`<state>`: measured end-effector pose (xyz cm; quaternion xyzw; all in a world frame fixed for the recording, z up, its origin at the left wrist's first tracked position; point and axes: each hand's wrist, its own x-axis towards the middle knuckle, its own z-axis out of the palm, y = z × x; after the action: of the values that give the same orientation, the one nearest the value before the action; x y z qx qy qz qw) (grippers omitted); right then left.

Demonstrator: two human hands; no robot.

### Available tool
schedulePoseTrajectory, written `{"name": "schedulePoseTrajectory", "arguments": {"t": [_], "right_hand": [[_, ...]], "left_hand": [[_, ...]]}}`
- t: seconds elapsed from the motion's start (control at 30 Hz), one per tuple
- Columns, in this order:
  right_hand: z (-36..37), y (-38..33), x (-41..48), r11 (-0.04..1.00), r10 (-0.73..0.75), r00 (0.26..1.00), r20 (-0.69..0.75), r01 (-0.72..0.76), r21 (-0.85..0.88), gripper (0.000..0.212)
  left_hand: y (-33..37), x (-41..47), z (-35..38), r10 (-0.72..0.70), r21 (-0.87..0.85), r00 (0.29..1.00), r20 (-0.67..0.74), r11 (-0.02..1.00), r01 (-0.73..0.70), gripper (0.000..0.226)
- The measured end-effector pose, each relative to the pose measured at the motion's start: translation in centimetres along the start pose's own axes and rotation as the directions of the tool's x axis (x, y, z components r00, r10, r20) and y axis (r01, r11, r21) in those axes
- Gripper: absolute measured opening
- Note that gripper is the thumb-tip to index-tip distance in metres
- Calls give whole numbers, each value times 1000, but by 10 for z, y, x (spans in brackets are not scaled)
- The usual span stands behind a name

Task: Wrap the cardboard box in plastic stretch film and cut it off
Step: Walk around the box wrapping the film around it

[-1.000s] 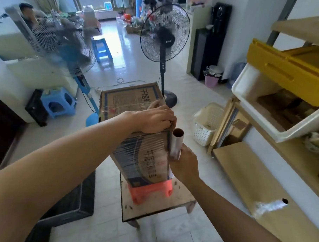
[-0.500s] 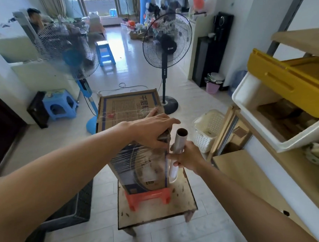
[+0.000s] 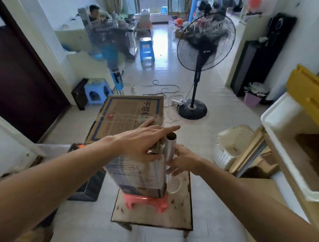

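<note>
The box [image 3: 127,115] stands on end on a red stool [image 3: 144,201] in the middle of a low table [image 3: 178,218], its near face already under film [image 3: 134,172]. It looks stiff but light and, perched that high on a small base, likely to tip or turn when the film pulls, so it wants steadying from the top. The left hand [image 3: 141,143] does that, fingers straight and flat on the box's near right top corner.

The roll [image 3: 170,148] stands upright, touching the box's right near edge. Its tube should be rigid and smooth, the film thin, clingy and easy to tear. The right hand [image 3: 185,159] grips the tube low, fingers curled round it; that seems a sound hold for keeping tension.

Around: a black fan [image 3: 204,42] stands well beyond the far edge, and a white basket [image 3: 232,144] is off the right edge, near enough perhaps to crowd a pass round that side.
</note>
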<state>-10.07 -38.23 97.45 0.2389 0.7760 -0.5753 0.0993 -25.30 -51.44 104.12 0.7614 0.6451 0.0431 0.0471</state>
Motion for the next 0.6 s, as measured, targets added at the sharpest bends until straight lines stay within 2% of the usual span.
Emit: {"name": "schedulePoseTrajectory", "arguments": {"t": [0.17, 0.27, 0.33, 0.43, 0.53, 0.6], "right_hand": [[-7, 2, 15, 998, 42, 997, -61, -45, -43, 37], [-7, 5, 18, 992, -52, 987, -155, 33, -119, 53], [-8, 7, 19, 980, -119, 979, -165, 89, -181, 51], [-15, 8, 22, 992, -96, 988, -120, 85, -89, 27], [-26, 5, 26, 998, -19, 1000, -13, 20, 66, 30], [-29, 3, 28, 996, -25, 999, 28, 22, 91, 28]], "left_hand": [[12, 0, 2, -46, 8, 996, -70, 999, 47, 95], [13, 0, 4, -56, 2, 996, -71, 998, 56, 98], [13, 0, 5, -71, 4, 995, -75, 997, 71, 102], [13, -1, 8, -75, 14, 993, -91, 997, 76, 101], [13, -1, 9, -74, 18, 991, -107, 997, 77, 92], [13, 0, 10, -65, 12, 990, -125, 998, 67, 89]]}}
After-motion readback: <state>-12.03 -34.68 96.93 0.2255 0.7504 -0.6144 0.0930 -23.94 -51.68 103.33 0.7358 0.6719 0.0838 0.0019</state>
